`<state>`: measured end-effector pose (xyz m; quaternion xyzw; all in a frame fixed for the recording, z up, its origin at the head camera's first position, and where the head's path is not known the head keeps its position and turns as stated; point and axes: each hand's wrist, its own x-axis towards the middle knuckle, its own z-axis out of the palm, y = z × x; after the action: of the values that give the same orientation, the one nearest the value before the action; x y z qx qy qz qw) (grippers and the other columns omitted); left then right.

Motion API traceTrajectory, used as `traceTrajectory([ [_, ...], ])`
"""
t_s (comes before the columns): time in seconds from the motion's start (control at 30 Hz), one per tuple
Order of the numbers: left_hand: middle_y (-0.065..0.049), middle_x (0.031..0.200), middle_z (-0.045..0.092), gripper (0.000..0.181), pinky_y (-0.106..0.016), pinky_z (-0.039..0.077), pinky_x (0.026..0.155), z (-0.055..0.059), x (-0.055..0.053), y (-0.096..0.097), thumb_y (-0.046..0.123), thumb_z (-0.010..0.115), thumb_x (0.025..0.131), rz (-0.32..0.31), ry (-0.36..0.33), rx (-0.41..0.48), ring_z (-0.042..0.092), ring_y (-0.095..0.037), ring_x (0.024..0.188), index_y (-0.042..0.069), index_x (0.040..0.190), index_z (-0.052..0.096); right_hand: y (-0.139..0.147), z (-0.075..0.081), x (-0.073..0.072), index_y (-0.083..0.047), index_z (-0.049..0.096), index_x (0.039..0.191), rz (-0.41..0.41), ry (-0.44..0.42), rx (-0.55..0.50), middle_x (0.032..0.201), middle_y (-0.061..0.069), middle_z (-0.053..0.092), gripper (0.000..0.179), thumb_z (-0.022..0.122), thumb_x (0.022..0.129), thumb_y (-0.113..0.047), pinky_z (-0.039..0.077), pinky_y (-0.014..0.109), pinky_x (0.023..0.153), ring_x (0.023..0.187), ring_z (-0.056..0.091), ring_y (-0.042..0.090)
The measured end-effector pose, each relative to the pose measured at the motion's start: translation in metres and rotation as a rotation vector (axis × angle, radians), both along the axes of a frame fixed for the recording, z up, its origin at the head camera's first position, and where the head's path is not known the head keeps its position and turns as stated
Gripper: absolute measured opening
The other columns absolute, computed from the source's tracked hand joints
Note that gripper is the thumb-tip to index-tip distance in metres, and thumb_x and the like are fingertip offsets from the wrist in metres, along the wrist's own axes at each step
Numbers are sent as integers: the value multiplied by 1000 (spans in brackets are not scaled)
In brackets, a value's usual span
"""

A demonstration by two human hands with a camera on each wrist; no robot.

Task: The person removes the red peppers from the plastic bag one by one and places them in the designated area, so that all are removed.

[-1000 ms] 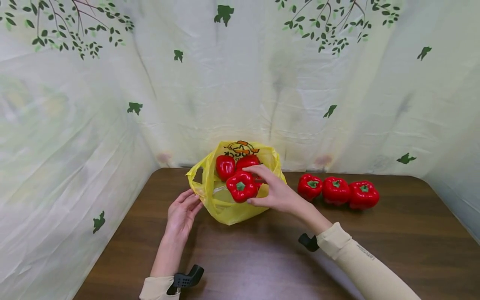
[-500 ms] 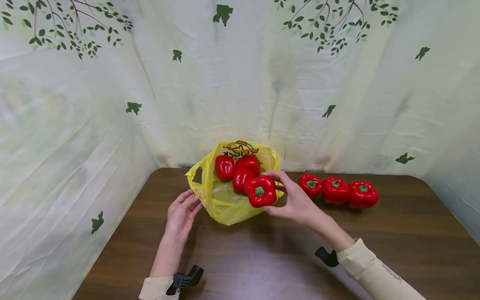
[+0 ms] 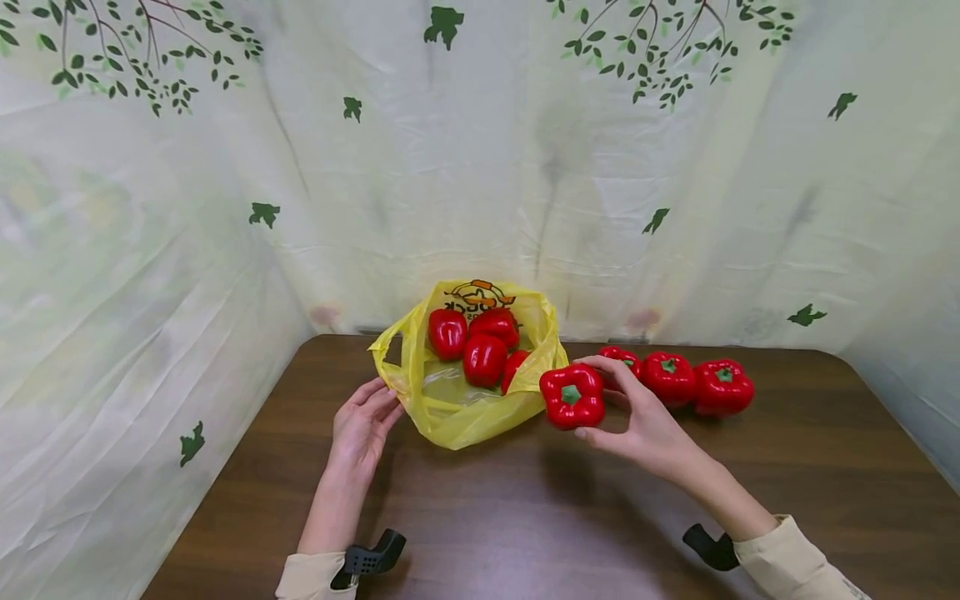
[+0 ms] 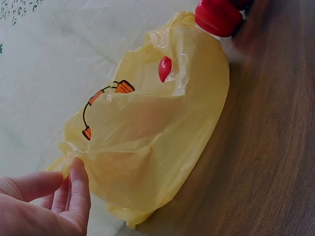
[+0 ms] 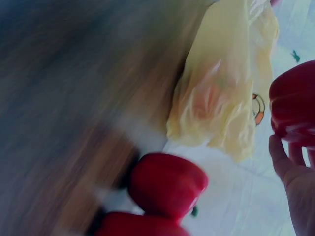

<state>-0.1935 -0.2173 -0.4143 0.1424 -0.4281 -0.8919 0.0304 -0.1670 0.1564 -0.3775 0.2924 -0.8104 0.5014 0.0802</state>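
Gripping a red pepper (image 3: 572, 397), the right hand (image 3: 641, 421) held it above the table (image 3: 480, 517), just beside the yellow bag (image 3: 457, 427). The left hand (image 3: 363, 427) pinched the bag's edge (image 4: 74, 149); if that pinch slackened, the thin plastic might sag closed.

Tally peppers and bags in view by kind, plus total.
Yellow bags: 1
Red peppers: 8 visible (4 in the bag, 3 in a row on the table, 1 in the right hand)
Total: 9
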Motion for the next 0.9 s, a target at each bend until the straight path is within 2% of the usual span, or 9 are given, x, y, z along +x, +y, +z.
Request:
traceTrajectory([
  [0.07, -11, 105, 65, 18, -35, 54, 90, 1, 0, 0, -10, 56, 94, -1, -6, 3, 69, -22, 93, 2, 105, 64, 10, -2, 3, -9, 42, 140, -4, 13, 11, 137, 3, 49, 82, 85, 71, 2, 50, 34, 97, 122, 50, 17],
  [0.17, -11, 104, 66, 18, -35, 54, 90, 1, 0, 0, -10, 56, 94, 2, -10, 7, 69, -22, 93, 2, 104, 64, 25, -6, 8, -17, 42, 143, -21, 10, 28, 139, -2, 48, 83, 85, 73, -3, 48, 25, 96, 122, 50, 13],
  [0.3, -11, 103, 66, 18, -35, 54, 90, 0, 0, 0, -11, 55, 94, -1, -3, 2, 69, -21, 92, 2, 103, 64, 44, -8, 15, -22, 42, 144, -45, -16, 32, 136, -4, 49, 82, 84, 75, -6, 49, 23, 94, 119, 52, 14],
  [0.6, -10, 106, 66, 19, -35, 53, 91, 1, 1, -1, -10, 57, 94, -8, -29, 1, 69, -21, 95, 2, 108, 63, 79, -9, 31, -17, 39, 147, -150, -75, -5, 135, 3, 49, 82, 80, 77, 0, 51, 19, 87, 117, 51, 11],
  [0.9, -10, 104, 66, 18, -34, 54, 89, 0, 2, 0, -11, 56, 94, -8, -26, 6, 69, -21, 93, 2, 105, 63, 112, -5, 46, -11, 39, 146, -221, -73, -16, 136, 2, 46, 83, 79, 76, 6, 54, 19, 83, 118, 51, 9],
])
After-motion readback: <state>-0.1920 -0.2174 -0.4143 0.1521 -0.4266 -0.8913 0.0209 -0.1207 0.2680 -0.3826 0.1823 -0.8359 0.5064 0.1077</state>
